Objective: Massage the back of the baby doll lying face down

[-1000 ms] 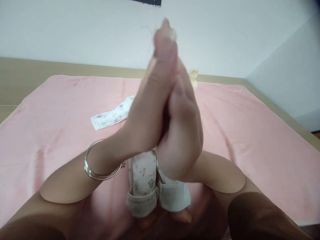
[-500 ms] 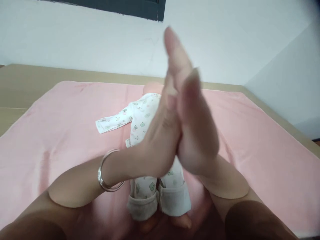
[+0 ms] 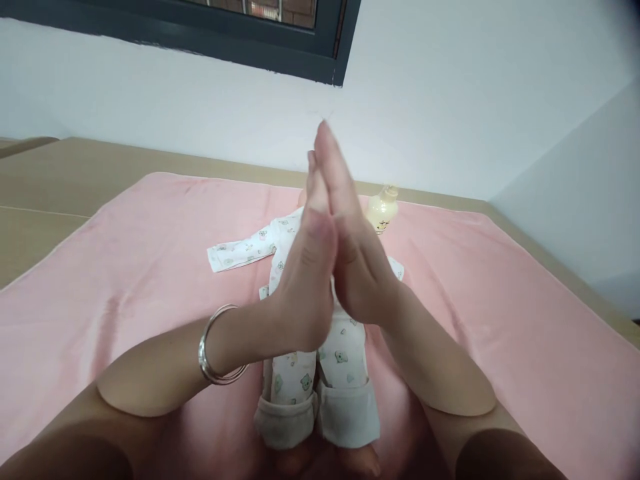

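Observation:
My left hand (image 3: 305, 287) and my right hand (image 3: 363, 267) are pressed palm to palm, fingers stretched out and pointing up and away. Nothing shows between them. A silver bangle (image 3: 203, 353) circles my left wrist. Beneath and beyond the hands lies a baby doll in a white bear-print outfit (image 3: 343, 353), with grey turned-up cuffs (image 3: 350, 413) at the legs and bare feet (image 3: 357, 460) nearest me. One sleeve stretches out to the left. My hands hide the doll's chest and most of its head.
A pink mat (image 3: 165, 293) lies under the doll on a wooden surface (image 3: 45, 173). A pale yellow bottle (image 3: 383, 210) stands near the mat's far edge, right of the hands. Behind rise a white wall (image 3: 450, 93) and a dark window frame (image 3: 280, 47).
My right hand has slid against the left, and the fingertips sit lower in view. The view has tilted up slightly. The bottle, hidden before, now shows.

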A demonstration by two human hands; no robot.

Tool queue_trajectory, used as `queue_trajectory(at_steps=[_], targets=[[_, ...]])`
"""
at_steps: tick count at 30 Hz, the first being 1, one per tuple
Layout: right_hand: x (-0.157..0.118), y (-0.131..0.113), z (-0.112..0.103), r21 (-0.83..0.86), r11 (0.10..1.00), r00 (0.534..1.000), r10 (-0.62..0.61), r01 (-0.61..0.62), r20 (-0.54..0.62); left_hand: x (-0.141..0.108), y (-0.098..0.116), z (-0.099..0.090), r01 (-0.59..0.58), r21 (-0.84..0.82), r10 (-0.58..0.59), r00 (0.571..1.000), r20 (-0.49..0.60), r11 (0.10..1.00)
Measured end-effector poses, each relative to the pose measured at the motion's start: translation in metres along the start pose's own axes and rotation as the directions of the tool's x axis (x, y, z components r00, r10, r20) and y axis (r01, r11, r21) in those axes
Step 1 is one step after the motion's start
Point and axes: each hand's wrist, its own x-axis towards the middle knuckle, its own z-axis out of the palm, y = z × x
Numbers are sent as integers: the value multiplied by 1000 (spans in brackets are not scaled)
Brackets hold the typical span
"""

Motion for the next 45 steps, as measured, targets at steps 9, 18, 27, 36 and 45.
queue_trajectory(at_steps=[9, 18, 27, 36, 45], targets=[[-15, 85, 30, -251, 868, 898, 439, -428, -14, 70, -107, 27, 393, -204, -402, 916, -1, 896], [-22, 144, 18, -526, 677, 780, 625, -516, 39, 58, -159, 43, 220, 170, -222, 975, -4, 961], [-24, 111, 38, -651, 673, 812, 565, -352, 145, 58, -165, 43, 247, 121, -243, 969, -48, 961], [-25, 133, 23, -649, 461, 668, 738, -605, -100, 57, -164, 42, 211, 254, -214, 977, -17, 944], [-23, 129, 31, -541, 716, 813, 574, -440, 98, 62, -154, 40, 137, 491, -207, 974, 89, 860]])
